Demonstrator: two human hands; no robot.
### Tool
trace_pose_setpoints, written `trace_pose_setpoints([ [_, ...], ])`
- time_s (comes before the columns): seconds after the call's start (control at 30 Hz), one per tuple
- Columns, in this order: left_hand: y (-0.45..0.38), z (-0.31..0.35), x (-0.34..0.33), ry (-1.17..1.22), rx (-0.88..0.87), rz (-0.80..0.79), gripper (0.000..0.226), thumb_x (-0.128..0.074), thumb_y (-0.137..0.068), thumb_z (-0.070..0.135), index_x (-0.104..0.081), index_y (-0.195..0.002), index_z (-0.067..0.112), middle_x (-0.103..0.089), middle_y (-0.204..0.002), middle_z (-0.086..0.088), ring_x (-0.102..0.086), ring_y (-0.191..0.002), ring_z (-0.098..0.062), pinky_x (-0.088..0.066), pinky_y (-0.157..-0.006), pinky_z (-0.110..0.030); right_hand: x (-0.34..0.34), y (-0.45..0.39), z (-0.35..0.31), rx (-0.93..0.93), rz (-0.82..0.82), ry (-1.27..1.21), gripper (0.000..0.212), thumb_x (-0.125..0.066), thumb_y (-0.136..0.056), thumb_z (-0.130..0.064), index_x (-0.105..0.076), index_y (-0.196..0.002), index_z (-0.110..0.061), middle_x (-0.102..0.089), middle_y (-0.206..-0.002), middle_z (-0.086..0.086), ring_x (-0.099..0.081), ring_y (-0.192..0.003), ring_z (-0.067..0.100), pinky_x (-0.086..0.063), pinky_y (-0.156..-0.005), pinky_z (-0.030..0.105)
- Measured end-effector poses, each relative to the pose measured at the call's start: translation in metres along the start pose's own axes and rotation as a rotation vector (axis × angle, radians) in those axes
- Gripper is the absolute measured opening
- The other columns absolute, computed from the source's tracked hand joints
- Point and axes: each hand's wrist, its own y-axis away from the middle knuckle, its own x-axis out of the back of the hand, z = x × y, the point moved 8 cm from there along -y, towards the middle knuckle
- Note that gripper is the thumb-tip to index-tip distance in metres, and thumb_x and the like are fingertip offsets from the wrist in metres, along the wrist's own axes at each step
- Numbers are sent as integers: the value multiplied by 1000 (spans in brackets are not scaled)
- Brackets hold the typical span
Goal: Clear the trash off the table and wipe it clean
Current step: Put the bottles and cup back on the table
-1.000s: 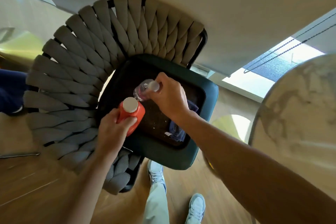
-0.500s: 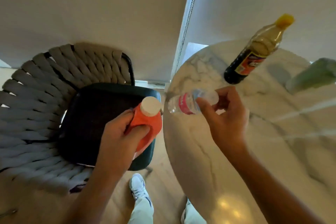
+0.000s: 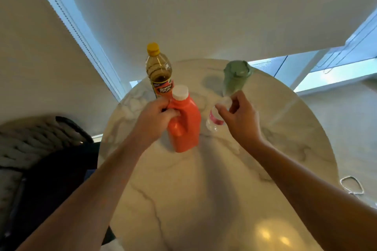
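Both hands are over the marble table [image 3: 204,199]: left hand [image 3: 157,117] wrapped tight round the handle of the orange jug [image 3: 186,126], right hand [image 3: 240,117] pinching the cap end of a small clear bottle [image 3: 214,121], both bottoms at or just above the top. Behind them an oil bottle [image 3: 160,71] and a green cup [image 3: 235,77] stand upright. Looks early: nothing cleared, no cloth visible, wiping not started.

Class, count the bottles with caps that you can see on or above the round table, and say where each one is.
3. The orange bottle is in the left hand, the small clear bottle in the right hand, and the yellow-capped bottle stands behind them. None seems hidden.
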Motion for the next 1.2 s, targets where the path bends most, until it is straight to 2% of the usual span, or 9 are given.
trace_pose_setpoints([
  [0.07, -26, 11, -16, -41, -22, 44, 6, -63, -78, 12, -67, -79, 7, -66, -77, -11, -59, -75, -16, -47, -79, -39, 7, -20, 16, -17, -5, 24, 29, -74, -78, -31, -51, -81, -15, -51, -65, -5, -42, -55, 6, -32, -49, 16],
  [0.13, -48, 20, -28, -53, -20, 146, 10, -63, -79, 17, -66, -71, 12, -63, -71, -8, -58, -71, -16, -45, -73, -37, 11, -36, 29, -20, -7, 35, 27, -74, -78, -29, -52, -82, -14, -52, -67, -5, -42, -55, 5, -32, -49, 15],
  [0.23, -72, 23, -39, 21, 45, 312, 14, -64, -81, 24, -69, -75, 12, -65, -72, -6, -61, -75, -21, -45, -70, -36, 5, -58, 40, -9, -29, 72, 24, -74, -78, -27, -55, -84, -13, -49, -69, -8, -43, -58, 4, -34, -52, 16],
  [0.37, -96, 17, -52, 41, 81, 429, 15, -63, -84, 23, -64, -72, 15, -59, -65, 1, -58, -71, -19, -38, -61, -29, -19, -86, 43, 33, -128, 126, 26, -72, -80, -27, -63, -98, -12, -57, -85, -1, -52, -69, 16, -43, -63, 30],
  [0.6, -117, 3, -48, 41, 96, 584, 23, -59, -84, 23, -63, -74, 4, -59, -68, -5, -52, -65, -19, -35, -62, -29, -59, -126, 30, 122, -228, 212, 33, -66, -86, -27, -60, -115, -11, -59, -109, 6, -59, -87, 24, -49, -75, 35],
  [0.77, -120, 4, -47, 46, 85, 627, 22, -60, -85, 24, -63, -71, 6, -55, -63, 2, -48, -60, -12, -34, -56, -24, -71, -144, 21, 176, -271, 287, 33, -63, -89, -25, -58, -118, -9, -57, -112, 9, -58, -95, 28, -49, -80, 41],
  [0.93, -125, 6, -53, 104, 108, 680, 27, -60, -81, 22, -52, -56, 14, -53, -63, -3, -45, -59, -15, -32, -56, -26, -78, -159, 15, 202, -307, 356, 33, -62, -90, -24, -58, -119, -10, -54, -113, 9, -59, -96, 31, -49, -78, 40],
  [1.07, -125, 2, -62, 206, 116, 636, 31, -65, -81, 21, -46, -57, 19, -47, -57, 5, -42, -55, -11, -34, -56, -23, -81, -165, 11, 258, -337, 477, 34, -59, -92, -26, -56, -122, -11, -53, -118, 10, -54, -108, 30, -42, -77, 33],
  [1.2, -128, 6, -57, 129, 26, 656, 34, -63, -86, 20, -43, -58, 22, -45, -56, 8, -41, -53, -5, -31, -53, -19, -78, -168, 5, 355, -355, 677, 37, -55, -94, -32, -54, -123, -10, -55, -123, 9, -48, -117, 29, -40, -90, 38],
])
